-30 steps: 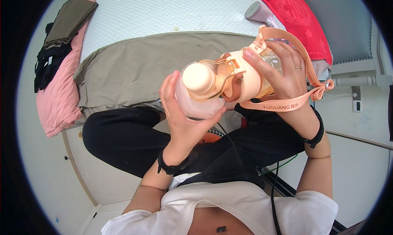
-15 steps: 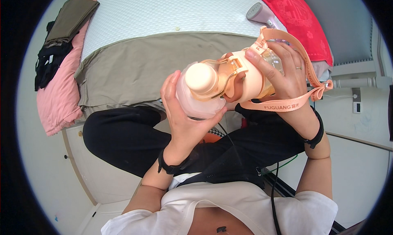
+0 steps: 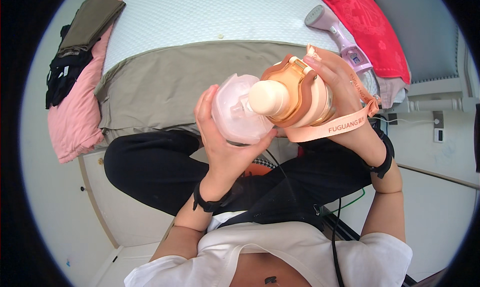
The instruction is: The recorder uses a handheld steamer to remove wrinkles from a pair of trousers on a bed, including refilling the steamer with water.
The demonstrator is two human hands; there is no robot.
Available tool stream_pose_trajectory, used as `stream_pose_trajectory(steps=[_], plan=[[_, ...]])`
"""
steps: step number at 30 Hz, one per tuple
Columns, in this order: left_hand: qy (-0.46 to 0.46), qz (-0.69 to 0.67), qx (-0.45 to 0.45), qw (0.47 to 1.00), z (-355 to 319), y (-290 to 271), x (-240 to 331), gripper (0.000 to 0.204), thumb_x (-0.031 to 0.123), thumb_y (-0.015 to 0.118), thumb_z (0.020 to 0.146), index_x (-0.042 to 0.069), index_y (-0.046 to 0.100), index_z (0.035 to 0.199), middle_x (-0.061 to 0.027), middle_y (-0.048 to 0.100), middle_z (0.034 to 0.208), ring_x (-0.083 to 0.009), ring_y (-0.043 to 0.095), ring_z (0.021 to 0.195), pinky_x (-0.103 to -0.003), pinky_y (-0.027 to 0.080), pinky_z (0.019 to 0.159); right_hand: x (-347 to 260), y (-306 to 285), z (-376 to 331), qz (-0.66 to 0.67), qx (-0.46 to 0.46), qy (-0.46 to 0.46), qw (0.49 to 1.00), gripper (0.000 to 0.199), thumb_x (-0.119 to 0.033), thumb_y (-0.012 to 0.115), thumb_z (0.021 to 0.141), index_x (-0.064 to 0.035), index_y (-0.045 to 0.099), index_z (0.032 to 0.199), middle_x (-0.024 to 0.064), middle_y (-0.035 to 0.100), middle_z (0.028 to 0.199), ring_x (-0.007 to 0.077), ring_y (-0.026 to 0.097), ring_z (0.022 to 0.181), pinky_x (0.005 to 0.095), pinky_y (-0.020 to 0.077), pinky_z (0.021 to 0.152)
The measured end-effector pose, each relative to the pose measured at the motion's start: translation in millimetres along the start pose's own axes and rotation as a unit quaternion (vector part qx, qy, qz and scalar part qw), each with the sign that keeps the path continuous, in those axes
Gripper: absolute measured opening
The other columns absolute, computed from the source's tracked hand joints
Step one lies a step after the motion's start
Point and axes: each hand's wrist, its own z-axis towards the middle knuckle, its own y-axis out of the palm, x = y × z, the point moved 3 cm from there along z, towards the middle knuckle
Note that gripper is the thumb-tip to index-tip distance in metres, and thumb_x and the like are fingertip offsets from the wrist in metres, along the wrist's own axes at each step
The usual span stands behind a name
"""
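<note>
Your left hand [image 3: 225, 154] has its fingers curled around the frosted container [image 3: 226, 99]. Your right hand [image 3: 346, 94] is wrapped round the peach bottle [image 3: 299, 94], tipped with its spout at the container's open top.

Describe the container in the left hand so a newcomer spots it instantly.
Start at the white bed, then look down the picture to the left hand. It holds a translucent, pale pink container, strapless, unlike the peach bottle tilted beside it.
</note>
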Motion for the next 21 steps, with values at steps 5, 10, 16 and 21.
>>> stream_pose_trajectory(steps=[5,10,16,21], plan=[[-0.002,-0.006,0.003,1.0,1.6,2.6,-2.2,0.107,0.016,0.087,0.057,0.002,0.017,0.137,-0.0162,0.035,0.133,-0.0259,0.042,0.122,-0.039,0.037,0.101,3.6,7.2,-0.1,0.06,-0.007,-0.004,0.998,0.085,-0.02,0.084,0.057,-0.0082,0.043,0.131,0.0143,0.05,0.123,0.0311,0.049,0.114,0.0395,0.0392,0.097],[0.001,-0.046,0.037,0.998,2.4,4.0,-8.8,0.104,0.025,0.089,0.051,0.003,0.029,0.133,-0.0177,0.037,0.129,-0.0319,0.041,0.119,-0.041,0.037,0.098,6.4,3.0,1.0,0.152,-0.02,0.09,0.984,0.091,-0.023,0.087,0.055,-0.0045,0.039,0.13,0.0138,0.051,0.123,0.0268,0.05,0.116,0.0373,0.0402,0.099],[0.0,-0.009,0.02,1.0,9.8,8.0,-15.7,0.102,0.022,0.088,0.052,0.004,0.029,0.133,-0.0177,0.039,0.132,-0.0318,0.045,0.118,-0.041,0.04,0.097,41.8,8.0,-5.2,0.21,-0.011,0.13,0.969,0.102,-0.023,0.089,0.053,-0.0036,0.03,0.134,0.0128,0.051,0.123,0.0218,0.05,0.116,0.0351,0.0403,0.098],[-0.001,0.046,-0.007,0.999,16.2,15.6,-30.5,0.1,0.022,0.088,0.052,0.004,0.031,0.133,-0.0159,0.041,0.132,-0.0297,0.045,0.118,-0.039,0.04,0.098,74.1,20.6,-5.2,0.197,0.07,0.105,0.972,0.095,-0.019,0.084,0.065,-0.0051,0.021,0.135,0.0142,0.043,0.131,0.0234,0.047,0.119,0.0376,0.0399,0.1]])
